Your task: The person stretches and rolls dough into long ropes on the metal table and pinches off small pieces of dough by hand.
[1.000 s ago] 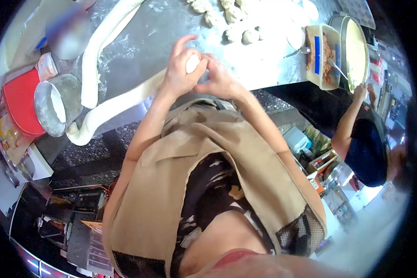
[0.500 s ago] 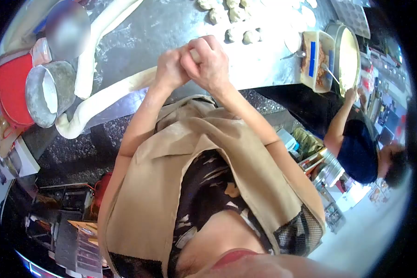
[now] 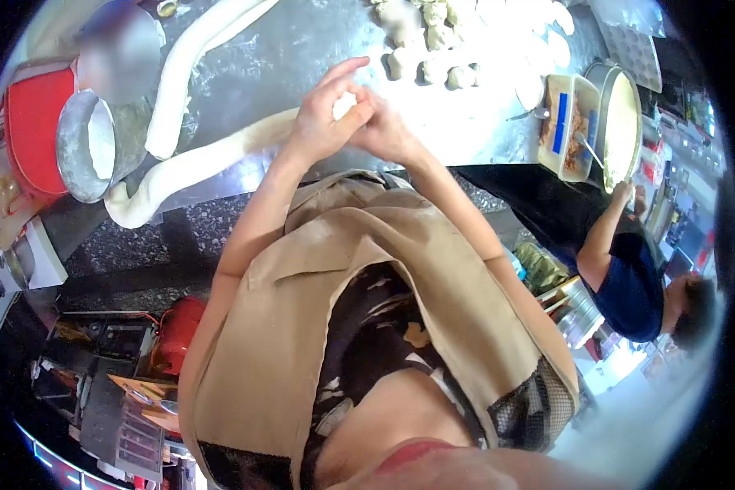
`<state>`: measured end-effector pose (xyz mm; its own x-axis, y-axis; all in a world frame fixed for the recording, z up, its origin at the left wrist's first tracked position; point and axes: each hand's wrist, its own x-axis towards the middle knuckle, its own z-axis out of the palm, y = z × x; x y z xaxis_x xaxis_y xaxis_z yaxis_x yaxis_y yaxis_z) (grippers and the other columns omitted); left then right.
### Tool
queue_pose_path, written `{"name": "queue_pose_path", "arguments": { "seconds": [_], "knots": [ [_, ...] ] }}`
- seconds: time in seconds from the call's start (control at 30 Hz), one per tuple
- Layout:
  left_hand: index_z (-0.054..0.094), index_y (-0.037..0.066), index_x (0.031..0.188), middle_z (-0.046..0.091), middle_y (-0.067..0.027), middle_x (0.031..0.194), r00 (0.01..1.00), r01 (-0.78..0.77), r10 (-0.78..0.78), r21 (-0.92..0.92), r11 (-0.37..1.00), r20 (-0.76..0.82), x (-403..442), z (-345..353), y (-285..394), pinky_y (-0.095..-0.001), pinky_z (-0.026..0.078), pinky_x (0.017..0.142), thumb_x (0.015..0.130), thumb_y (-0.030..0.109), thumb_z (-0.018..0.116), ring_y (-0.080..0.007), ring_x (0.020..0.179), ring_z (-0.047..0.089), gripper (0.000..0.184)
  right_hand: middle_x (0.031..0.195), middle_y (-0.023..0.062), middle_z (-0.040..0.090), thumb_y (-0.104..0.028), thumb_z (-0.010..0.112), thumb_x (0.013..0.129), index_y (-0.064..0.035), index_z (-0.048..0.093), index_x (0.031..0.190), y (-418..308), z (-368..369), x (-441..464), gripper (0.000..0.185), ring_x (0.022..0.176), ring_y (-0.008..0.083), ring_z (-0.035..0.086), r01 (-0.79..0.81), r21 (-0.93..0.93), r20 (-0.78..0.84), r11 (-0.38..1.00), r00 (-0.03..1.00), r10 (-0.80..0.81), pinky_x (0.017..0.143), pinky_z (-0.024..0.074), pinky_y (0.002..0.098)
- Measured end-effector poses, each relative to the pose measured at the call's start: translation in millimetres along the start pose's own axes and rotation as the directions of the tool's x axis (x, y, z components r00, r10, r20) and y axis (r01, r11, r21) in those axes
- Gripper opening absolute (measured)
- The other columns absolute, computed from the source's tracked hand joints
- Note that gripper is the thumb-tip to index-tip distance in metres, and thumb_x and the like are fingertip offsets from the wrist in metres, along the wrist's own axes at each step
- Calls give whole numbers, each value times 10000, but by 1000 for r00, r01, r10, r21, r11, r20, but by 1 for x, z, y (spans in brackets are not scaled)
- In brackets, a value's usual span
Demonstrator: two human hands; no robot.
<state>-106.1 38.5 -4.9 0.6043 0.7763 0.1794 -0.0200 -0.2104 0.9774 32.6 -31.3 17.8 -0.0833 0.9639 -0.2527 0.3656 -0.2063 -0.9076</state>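
A long white dough rope [image 3: 220,153] runs across the steel table to my left hand [image 3: 322,122], which is closed around its end. One finger of that hand points outward. A pale bit of dough [image 3: 344,105] shows between my two hands. My right hand [image 3: 386,132] presses against the left, its fingers closed at the dough and partly hidden. Beyond them, several small dough lumps [image 3: 440,37] lie in rows on the table. A second thick dough rope [image 3: 174,90] lies farther left.
A metal bowl [image 3: 77,163] with white powder and a red container [image 3: 33,135] stand at the left. At the right are a plastic box of brown filling [image 3: 578,135] and a round pan [image 3: 623,122]. A co-worker [image 3: 633,282] stands there, one hand at the pan.
My hands have loosened from a tight clasp, with a left finger now extended and dough showing between them. The view has shifted slightly, and more dough lumps show at the top.
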Motion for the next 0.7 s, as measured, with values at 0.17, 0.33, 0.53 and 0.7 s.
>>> {"name": "queue_pose_path", "arguments": {
  "seconds": [0.17, 0.33, 0.53, 0.7],
  "knots": [
    [631, 97, 1071, 640, -141, 1129, 950, 263, -290, 207, 942, 113, -8, -32, 15, -410, 511, 842, 694, 318, 789, -322, 1043, 617, 465, 898, 16, 651, -177, 780, 708, -39, 637, 1053, -25, -4, 10, 399, 810, 87, 583, -163, 334, -76, 928, 977, 199, 701, 481, 238],
    [643, 121, 993, 678, -151, 869, 957, 226, -282, 442, 868, 65, -7, -24, -22, -420, 529, 705, 684, 295, 763, -355, 837, 649, 375, 865, 82, 625, -233, 763, 707, -65, 644, 1030, -48, 0, 22, 383, 787, 249, 625, 279, -333, -351, 901, 850, -393, 710, 524, 314],
    [663, 91, 811, 657, -166, 735, 980, 185, -195, 461, 868, -25, 3, -15, -10, -445, 519, 625, 706, 298, 721, -367, 722, 645, 239, 813, 130, 603, -184, 679, 734, -45, 629, 796, -18, 25, 52, 160, 695, 350, 595, 158, -497, -449, 853, 795, -408, 649, 512, 423],
    [643, 99, 801, 656, -141, 724, 990, 142, -134, 252, 957, -49, -8, 0, 19, -406, 522, 620, 689, 192, 744, -334, 664, 643, 177, 992, 232, 577, -261, 636, 744, -36, 591, 1034, 75, -10, 140, 370, 930, 406, 572, -249, -436, -627, 865, 773, -93, 814, 481, 450]
  ]
}}
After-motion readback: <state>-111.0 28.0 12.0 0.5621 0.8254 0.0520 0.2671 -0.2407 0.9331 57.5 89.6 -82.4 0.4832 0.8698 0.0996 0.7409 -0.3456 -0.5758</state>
